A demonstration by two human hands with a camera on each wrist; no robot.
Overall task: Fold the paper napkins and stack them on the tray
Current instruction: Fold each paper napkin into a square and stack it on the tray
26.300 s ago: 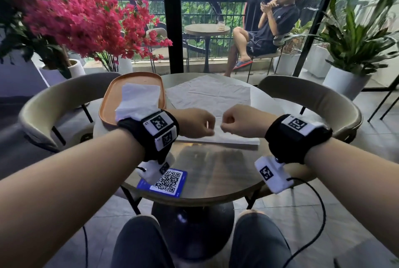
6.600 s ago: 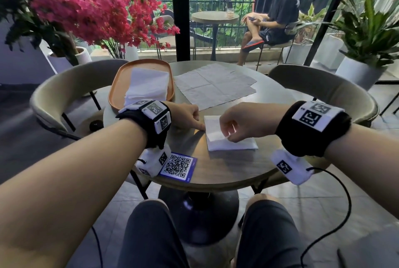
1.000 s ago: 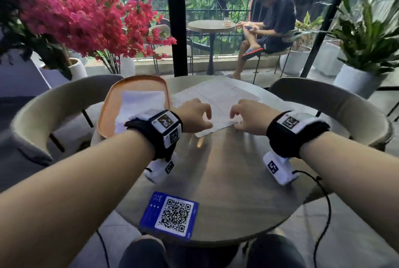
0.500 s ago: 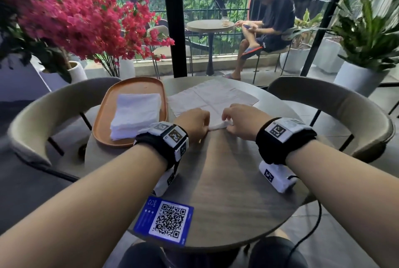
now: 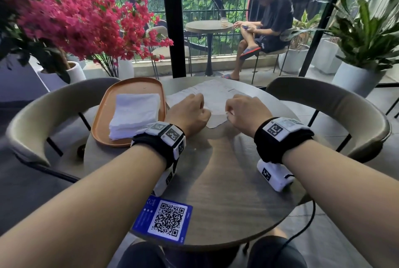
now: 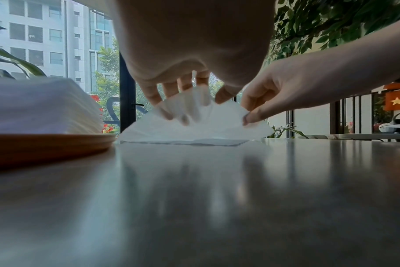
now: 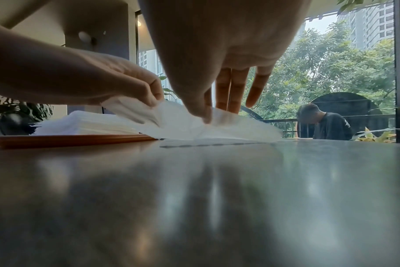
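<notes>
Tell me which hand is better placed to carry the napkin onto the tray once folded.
Probably the left hand: it pinches the napkin on the side next to the tray, while the right hand would have to cross over.

Both forearms reach in from the bottom corners, left hand (image 5: 188,114) and right hand (image 5: 246,112) mid-frame, knuckles up, fingers curled down, pinching.

You have a white paper napkin (image 5: 217,106) unfolded at the table's 12 o'clock, its near edge lifted off the surface. At 10 o'clock lies the oval orange tray (image 5: 103,114), and a neat stack of folded napkins (image 5: 135,112) rests flat on it.
</notes>
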